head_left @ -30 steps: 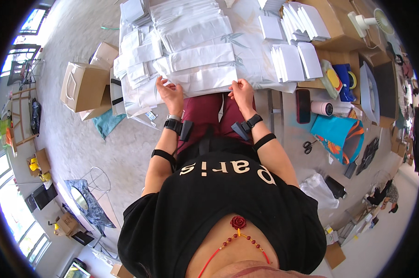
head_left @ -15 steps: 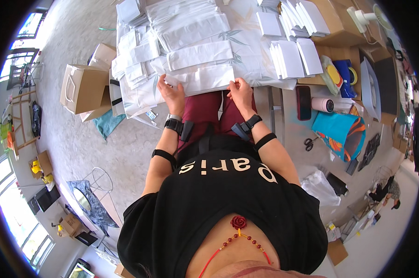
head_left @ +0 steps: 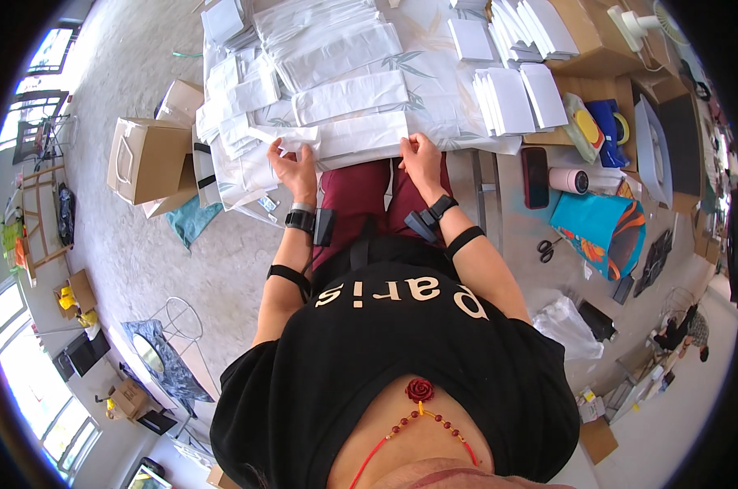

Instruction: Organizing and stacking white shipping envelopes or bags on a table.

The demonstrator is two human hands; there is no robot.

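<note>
A long, flat white plastic bag [head_left: 361, 135] lies along the table's near edge, in front of my thighs. At its left end a loose white flap [head_left: 283, 134] is turned outward. My left hand [head_left: 295, 171] has curled fingers and thumb on this flap, palm partly showing; the exact grip is partly hidden. Thumb and forefinger of my right hand [head_left: 422, 163] pinch the bag's right end. Just beyond lies another flat white bag [head_left: 350, 98], with a thick pile of similar bags [head_left: 328, 50] behind it. Smaller folded white pieces [head_left: 237, 91] are heaped to the left.
Stacks of white cards or folded paper [head_left: 503, 102] stand at the table's right. Beside them are a cardboard box [head_left: 597, 37], a dark phone [head_left: 535, 178], a pink cylinder [head_left: 568, 180] and a turquoise bag [head_left: 585, 228]. Left of the table stands a brown carton [head_left: 145, 159]. Scissors [head_left: 546, 249] lie lower right.
My left hand has shifted slightly left and down, and the flap by its fingers now spreads farther left. My right hand stays at the bag's right end, moving slightly left with it.
</note>
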